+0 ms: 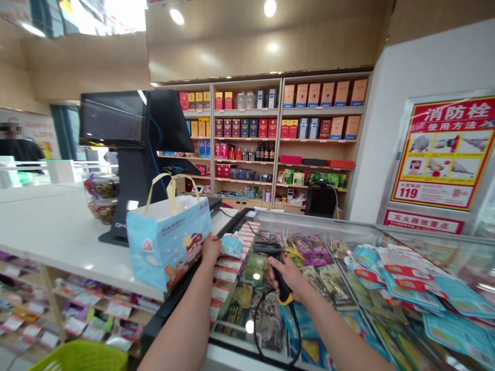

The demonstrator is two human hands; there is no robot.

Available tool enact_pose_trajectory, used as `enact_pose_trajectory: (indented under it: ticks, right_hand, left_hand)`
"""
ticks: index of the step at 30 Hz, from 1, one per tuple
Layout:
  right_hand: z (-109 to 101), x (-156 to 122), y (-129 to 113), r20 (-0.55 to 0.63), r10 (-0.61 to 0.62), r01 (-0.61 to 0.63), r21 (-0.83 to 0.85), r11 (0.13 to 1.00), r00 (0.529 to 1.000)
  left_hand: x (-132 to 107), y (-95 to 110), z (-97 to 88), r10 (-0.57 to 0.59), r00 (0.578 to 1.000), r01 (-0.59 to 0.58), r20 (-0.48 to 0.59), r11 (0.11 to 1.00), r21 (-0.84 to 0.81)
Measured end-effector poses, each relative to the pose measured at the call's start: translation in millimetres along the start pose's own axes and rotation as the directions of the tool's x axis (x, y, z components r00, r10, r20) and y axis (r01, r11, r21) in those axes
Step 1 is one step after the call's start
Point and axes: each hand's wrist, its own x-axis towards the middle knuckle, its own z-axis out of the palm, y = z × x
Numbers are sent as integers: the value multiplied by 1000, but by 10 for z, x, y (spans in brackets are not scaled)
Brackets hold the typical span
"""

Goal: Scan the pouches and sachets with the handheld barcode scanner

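Note:
My right hand (285,278) is wrapped round the handle of a black barcode scanner (268,249), its head turned left above the glass counter top. Yellow trim marks the lower end of the handle, and a cable loops beneath it. By the right side of a light blue paper bag (170,242) is my left hand (211,249), closed at the edge of a small light blue packet (232,245); its fingers are partly hidden. The bag stands upright with pale yellow handles. Further right, a loose pile of blue and red packets (410,281) lies on the glass.
A black checkout terminal (133,154) stands behind the bag on the white counter (77,247). Snack packs (313,247) show under the glass. A green basket (81,355) is at the lower left. Shelves of boxes (247,128) line the back; another person (19,147) is far left.

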Motion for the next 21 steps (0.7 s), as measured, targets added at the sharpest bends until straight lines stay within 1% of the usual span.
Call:
enact_pose_trajectory:
  ticks: [1, 2, 3, 5, 6, 8, 11, 14, 16, 18, 21]
  right_hand:
    - [-10, -4, 7, -8, -1, 1, 3, 1000, 1000]
    - [-23, -11, 9, -18, 0, 0, 8, 1000, 1000]
    - [-35, -20, 6, -29, 2, -2, 13, 1000, 1000]
    - [-60, -39, -14, -48, 8, -7, 24, 1000, 999]
    - [-74, -48, -29, -49, 4, -2, 32, 999, 999]
    - [-112, -66, -67, -48, -10, 12, 44, 999, 999]
    - [-222, -109, -145, -77, -37, 42, 54, 998, 996]
    - [-420, -197, -225, -148, -103, 116, 84, 990, 984]
    - [-603, -279, -265, -205, -142, 161, 79, 984, 968]
    - [-819, -375, -291, -266, -182, 203, 51, 978, 946]
    - [-1179, -547, -316, -367, -249, 265, -9, 964, 896]
  left_hand:
    - [-13, 48, -15, 48, 997, -42, -53, 993, 113]
    - [-35, 97, -25, 121, 989, -97, -86, 965, 245]
    - [-65, 145, -31, 207, 974, -155, -96, 909, 388]
    - [-130, 220, -33, 355, 933, -239, -61, 738, 631]
    - [-157, 241, -29, 387, 922, -254, -34, 666, 701]
    - [-192, 244, -4, 388, 921, -275, 44, 563, 779]
    - [-228, 170, 108, 389, 906, -355, 165, 488, 797]
    - [-336, 75, 344, 373, 883, -445, 286, 468, 763]
    - [-480, 26, 575, 334, 865, -498, 375, 483, 720]
    - [-685, -14, 860, 287, 830, -555, 479, 512, 655]
    - [-1088, -76, 1371, 221, 741, -620, 634, 588, 519]
